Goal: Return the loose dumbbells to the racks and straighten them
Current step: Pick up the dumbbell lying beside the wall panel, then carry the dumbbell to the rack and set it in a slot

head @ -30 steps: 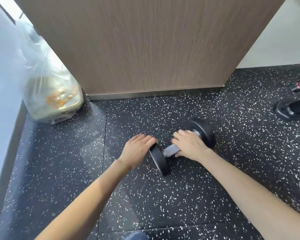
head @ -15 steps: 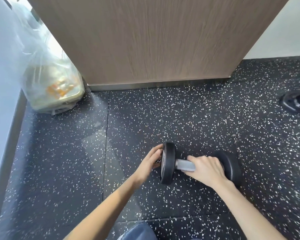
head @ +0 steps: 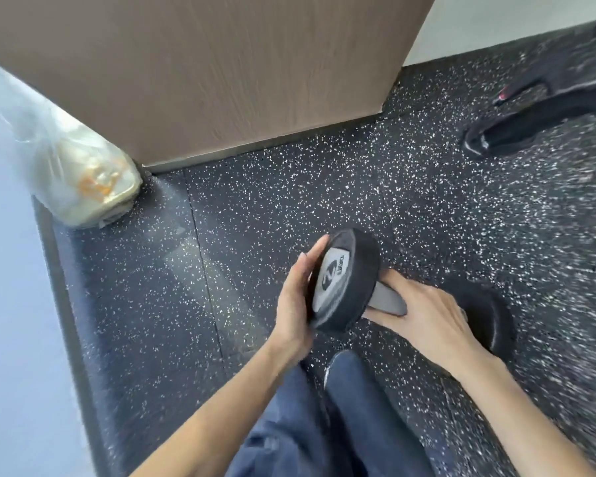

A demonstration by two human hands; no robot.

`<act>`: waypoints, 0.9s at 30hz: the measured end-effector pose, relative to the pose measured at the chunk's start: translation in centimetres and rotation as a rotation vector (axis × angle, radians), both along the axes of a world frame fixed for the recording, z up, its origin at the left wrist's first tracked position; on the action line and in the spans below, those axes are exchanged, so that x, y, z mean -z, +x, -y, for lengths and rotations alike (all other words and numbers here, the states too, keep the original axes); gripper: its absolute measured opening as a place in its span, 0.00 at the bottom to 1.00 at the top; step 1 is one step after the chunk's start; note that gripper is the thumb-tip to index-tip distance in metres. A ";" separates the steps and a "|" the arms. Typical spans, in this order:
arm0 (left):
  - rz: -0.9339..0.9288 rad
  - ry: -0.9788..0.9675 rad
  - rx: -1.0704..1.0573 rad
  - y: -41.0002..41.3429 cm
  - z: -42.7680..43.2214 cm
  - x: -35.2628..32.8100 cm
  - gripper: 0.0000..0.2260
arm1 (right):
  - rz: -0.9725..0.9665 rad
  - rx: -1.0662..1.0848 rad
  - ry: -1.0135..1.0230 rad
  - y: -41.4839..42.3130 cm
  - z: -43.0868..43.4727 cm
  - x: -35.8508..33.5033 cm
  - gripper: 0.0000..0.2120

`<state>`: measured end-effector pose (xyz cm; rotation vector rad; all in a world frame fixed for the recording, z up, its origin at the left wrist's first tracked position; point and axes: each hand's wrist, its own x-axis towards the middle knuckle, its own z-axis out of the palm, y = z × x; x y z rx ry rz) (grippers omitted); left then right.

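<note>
A black round-headed dumbbell (head: 350, 280) with a grey handle is held above the speckled rubber floor, near the middle of the view. Its left head shows a grey end cap with a number; its right head (head: 486, 315) is partly hidden behind my right hand. My right hand (head: 427, 315) is wrapped around the handle. My left hand (head: 295, 301) lies flat, fingers extended, against the end face of the left head. No rack is in view.
A wood-grain panel (head: 221, 70) stands ahead. A clear plastic bag (head: 80, 173) with contents sits in the left corner by a pale wall (head: 11, 304). Black equipment feet (head: 530, 125) lie at upper right. My legs in dark blue trousers (head: 324, 425) are below.
The dumbbell has come off the floor and toward me, its left end tilted up. My left hand moved onto the end face. The view swung and tilted, bringing my legs into sight.
</note>
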<state>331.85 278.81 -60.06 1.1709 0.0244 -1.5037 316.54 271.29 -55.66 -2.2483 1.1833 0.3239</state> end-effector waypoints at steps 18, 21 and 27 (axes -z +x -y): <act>0.187 -0.249 0.845 -12.0 -0.6 -45.2 0.24 | -0.108 0.651 -0.194 -13.1 -12.7 -47.4 0.37; 0.169 -0.316 0.991 -13.3 -2.1 -49.0 0.29 | -0.110 0.846 -0.301 -12.9 -17.2 -50.9 0.33; 0.080 -0.495 1.330 -14.9 -4.9 -53.6 0.20 | -0.071 1.269 -0.325 -10.1 -25.0 -56.1 0.25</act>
